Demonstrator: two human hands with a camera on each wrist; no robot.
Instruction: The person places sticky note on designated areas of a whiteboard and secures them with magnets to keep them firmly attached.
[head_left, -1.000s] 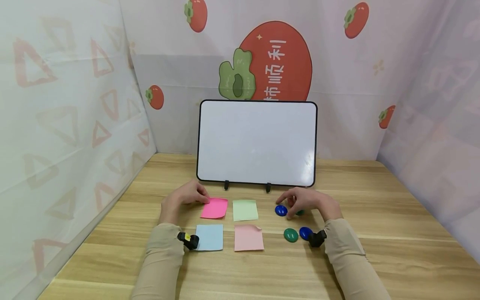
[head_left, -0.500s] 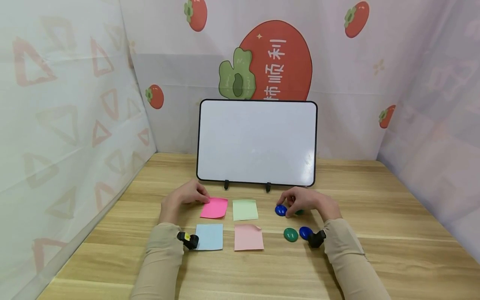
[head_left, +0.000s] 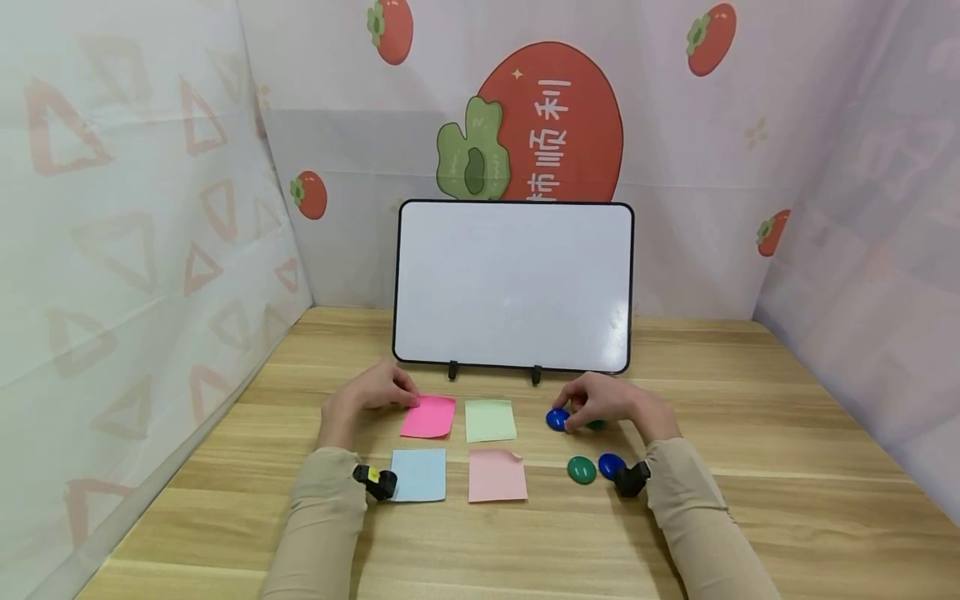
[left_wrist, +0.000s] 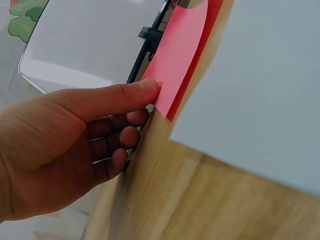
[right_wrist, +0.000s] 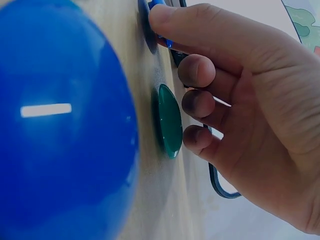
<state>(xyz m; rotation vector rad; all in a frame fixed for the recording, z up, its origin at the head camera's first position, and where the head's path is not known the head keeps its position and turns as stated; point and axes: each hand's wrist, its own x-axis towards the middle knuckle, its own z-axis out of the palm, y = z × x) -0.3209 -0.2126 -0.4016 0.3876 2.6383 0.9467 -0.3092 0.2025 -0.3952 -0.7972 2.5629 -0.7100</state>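
The left hand (head_left: 378, 386) pinches the upper left corner of a bright pink sticky note (head_left: 429, 417). In the left wrist view the thumb (left_wrist: 148, 86) presses on that corner, and the note's near edge lifts a little from the wood. The right hand (head_left: 609, 398) pinches a round, glossy blue magnet (head_left: 557, 419) between thumb and index finger. A green magnet (right_wrist: 171, 121) lies under its curled other fingers in the right wrist view. Nearer the body lie another green magnet (head_left: 582, 470) and another blue magnet (head_left: 611, 466), close to the right wrist camera.
A pale green sticky note (head_left: 491, 421), a light blue one (head_left: 418, 475) and a light pink one (head_left: 498, 477) lie on the wooden table (head_left: 480, 550). Behind them a black-framed whiteboard (head_left: 513, 283) stands on two small black feet. Fabric curtains enclose the sides and back.
The right thumb and index finger have closed on the blue magnet, and it has shifted slightly left with the hand. The left hand stays on the bright pink note.
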